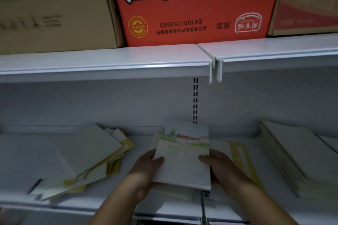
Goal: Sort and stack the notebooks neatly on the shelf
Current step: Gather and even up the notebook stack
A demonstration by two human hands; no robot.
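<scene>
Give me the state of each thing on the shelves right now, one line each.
Left hand: gripping held notebooks' left edge.
Right hand: gripping their right edge.
Held notebooks: small bundle, lifted, scenic cover up.
Left pile: messy, fanned out, skewed.
Right stack: flat, roughly squared.
Yellow notebook: lying flat under the right hand.
Red box: upper shelf, print upside down.

Dim, soft light; motion blur throughout, edges distorted.
</scene>
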